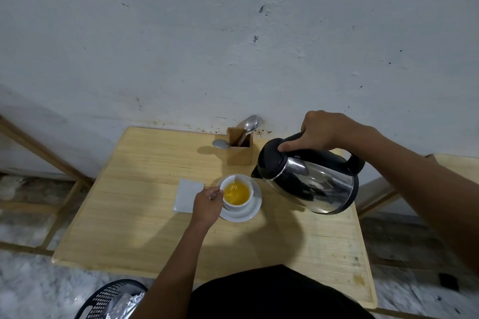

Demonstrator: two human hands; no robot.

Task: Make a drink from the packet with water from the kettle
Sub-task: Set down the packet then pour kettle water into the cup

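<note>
Basket (103, 298), black plastic mesh, sits on the floor at near left with crumpled foil showing inside, probably there to catch waste below the table edge. Table (145, 215) is pale wood, pushed against the far wall. On it, left of centre, lies a white packet (185, 195), flat and just beside the saucer, likely set down within reach once emptied, though whether it is open cannot be told. Left hand (207, 206) rests at the cup's left side, fingers curled and pinching a thin metal handle, apparently a spoon (216, 194) whose bowl is hidden; held so, it seems ready for stirring while also steadying the cup. Cup (237, 192), white, stands on a white saucer (243, 215) near the table's middle and holds yellow-orange liquid well below the rim, so the powder looks dissolved or dissolving. Further back, a wooden holder (239, 150) against the wall keeps cutlery upright, with one spoon-like piece lying to its left. Kettle (308, 181), steel with black lid and handle, is tipped leftward, spout just above and right of the cup's rim; no stream is visible, so pouring may be about to start or just stopped. Right hand (321, 132) grips the top handle, fingers wrapped tight and the thumb pressed down on the lid, probably to keep it shut during the tilt.
</note>
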